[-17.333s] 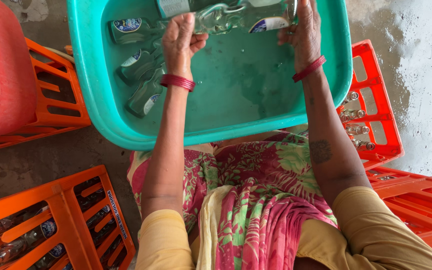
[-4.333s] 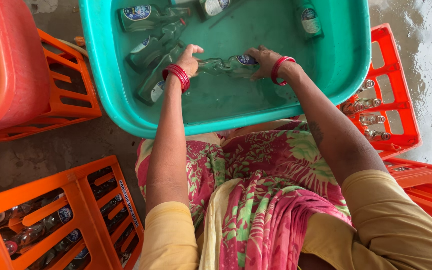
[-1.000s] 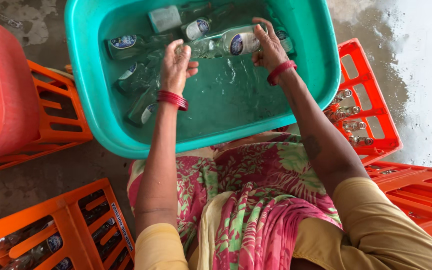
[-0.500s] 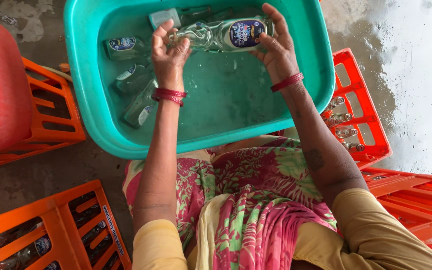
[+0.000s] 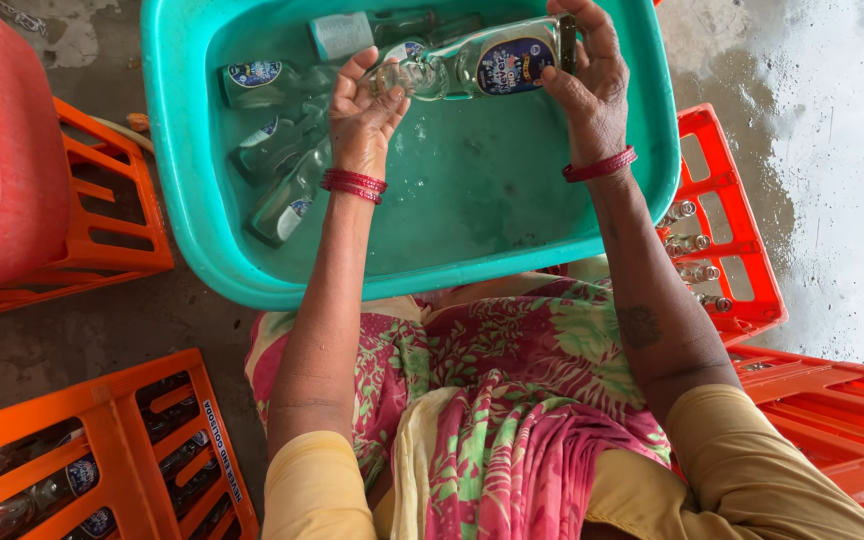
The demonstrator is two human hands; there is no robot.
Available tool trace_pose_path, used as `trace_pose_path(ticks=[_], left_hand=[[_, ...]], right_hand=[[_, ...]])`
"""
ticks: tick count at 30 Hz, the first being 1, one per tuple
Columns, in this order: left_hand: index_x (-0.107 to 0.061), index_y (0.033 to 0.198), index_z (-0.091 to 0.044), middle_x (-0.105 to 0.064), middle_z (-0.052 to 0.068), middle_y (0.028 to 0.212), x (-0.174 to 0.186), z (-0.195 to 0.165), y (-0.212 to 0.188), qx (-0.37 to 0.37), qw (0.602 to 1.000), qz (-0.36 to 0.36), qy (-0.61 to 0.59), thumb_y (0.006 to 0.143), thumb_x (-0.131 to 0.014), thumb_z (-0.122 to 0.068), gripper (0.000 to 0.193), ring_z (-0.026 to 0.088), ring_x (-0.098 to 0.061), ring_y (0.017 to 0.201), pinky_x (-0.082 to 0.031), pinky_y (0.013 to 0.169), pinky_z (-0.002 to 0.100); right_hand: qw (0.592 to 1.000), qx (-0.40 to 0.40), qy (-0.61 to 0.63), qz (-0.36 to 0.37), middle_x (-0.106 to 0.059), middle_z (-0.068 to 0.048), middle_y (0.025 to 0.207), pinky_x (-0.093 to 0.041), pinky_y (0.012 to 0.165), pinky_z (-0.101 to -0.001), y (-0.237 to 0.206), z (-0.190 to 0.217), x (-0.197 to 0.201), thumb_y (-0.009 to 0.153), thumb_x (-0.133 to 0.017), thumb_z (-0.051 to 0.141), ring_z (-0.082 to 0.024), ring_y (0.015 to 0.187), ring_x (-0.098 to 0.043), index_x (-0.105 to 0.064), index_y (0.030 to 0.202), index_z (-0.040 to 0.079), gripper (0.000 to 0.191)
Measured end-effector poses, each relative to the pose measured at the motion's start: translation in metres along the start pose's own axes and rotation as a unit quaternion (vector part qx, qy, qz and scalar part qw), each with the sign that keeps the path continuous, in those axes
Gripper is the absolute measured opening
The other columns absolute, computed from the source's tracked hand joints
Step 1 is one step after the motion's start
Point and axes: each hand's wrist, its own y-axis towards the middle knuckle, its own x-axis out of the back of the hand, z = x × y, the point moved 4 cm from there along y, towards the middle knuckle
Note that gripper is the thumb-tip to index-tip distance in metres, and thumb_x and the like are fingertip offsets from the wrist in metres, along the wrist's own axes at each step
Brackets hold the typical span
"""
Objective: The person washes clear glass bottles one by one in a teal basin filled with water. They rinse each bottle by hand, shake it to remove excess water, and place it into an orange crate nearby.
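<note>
Fingers of both hands curled round clear glass bottle [image 5: 482, 68], held sideways above water in teal tub [image 5: 180, 180]; left hand [image 5: 364, 110] at neck, right hand [image 5: 587, 80] at bottom end

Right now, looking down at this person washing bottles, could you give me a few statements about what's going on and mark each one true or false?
1. Both hands hold one clear glass bottle lying sideways above the water. True: the left hand is at its neck, the right hand at its base.
2. The tub is orange. False: it is teal; the crates around it are orange and red.
3. Other bottles lie in the water on the left side of the tub. True.
4. The red crate on the right has no bottles in it. False: several bottle tops show in its compartments.
5. Each wrist wears red bangles. True.
</note>
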Motion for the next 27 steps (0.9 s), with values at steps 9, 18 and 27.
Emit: trace_pose_path(ticks=[9, 18, 27], left_hand=[[-0.057, 0.137, -0.014, -0.064, 0.001, 0.135, -0.009, -0.004, -0.006, 0.002, 1.000, 0.024, -0.005, 0.091, -0.081, 0.000, 0.054, 0.010, -0.063, 0.120, -0.057, 0.098, 0.031], [-0.067, 0.137, -0.010, -0.069, 0.000, 0.122, -0.030, -0.028, -0.005, -0.118, 0.973, 0.143, 0.136, 0.102, -0.079, -0.011, 0.037, 0.007, -0.062, 0.097, -0.057, 0.086, 0.024], [-0.067, 0.134, -0.010, -0.072, 0.000, 0.110, -0.004, -0.031, 0.002, -0.081, 0.985, -0.007, 0.156, 0.099, -0.077, -0.020, 0.038, 0.007, -0.069, 0.092, -0.059, 0.074, 0.021]], right_hand=[[0.999, 0.025, -0.046, 0.009, -0.056, -0.005, 0.149, -0.037, 0.125, -0.0328, 0.001, 0.010, -0.001, 0.096, -0.081, 0.021, -0.021, 0.144, -0.048, -0.053, 0.148, 0.008, 0.060], [0.942, -0.315, 0.071, -0.087, -0.061, -0.009, 0.124, -0.062, 0.065, -0.0323, -0.008, -0.059, 0.033, 0.101, -0.060, 0.046, -0.019, 0.091, -0.069, -0.051, 0.141, 0.011, 0.054], [0.941, -0.328, 0.080, 0.038, -0.066, -0.008, 0.118, -0.060, 0.068, -0.0272, -0.009, -0.060, 0.029, 0.103, -0.065, 0.034, -0.013, 0.077, -0.067, -0.038, 0.156, 0.017, 0.062]])
